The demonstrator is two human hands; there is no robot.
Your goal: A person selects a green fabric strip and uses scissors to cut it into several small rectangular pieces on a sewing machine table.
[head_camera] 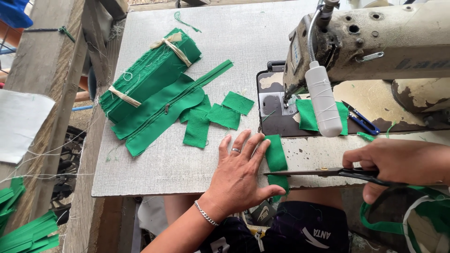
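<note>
Left hand (241, 175) flat, right hand (398, 161) gripping scissors (328, 172) — perhaps five green patches (225, 115)

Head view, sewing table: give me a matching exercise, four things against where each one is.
Things:
1. green strip
2. scissors
3. tied green bundle
4. blue-handled snips

Places:
A. on the sewing machine bed
B. in the right hand
C. far left of the table, bound with pale ties
D. at the table's near edge, beside the left hand

Pairs: 1-D, 2-B, 3-C, 4-A
</note>
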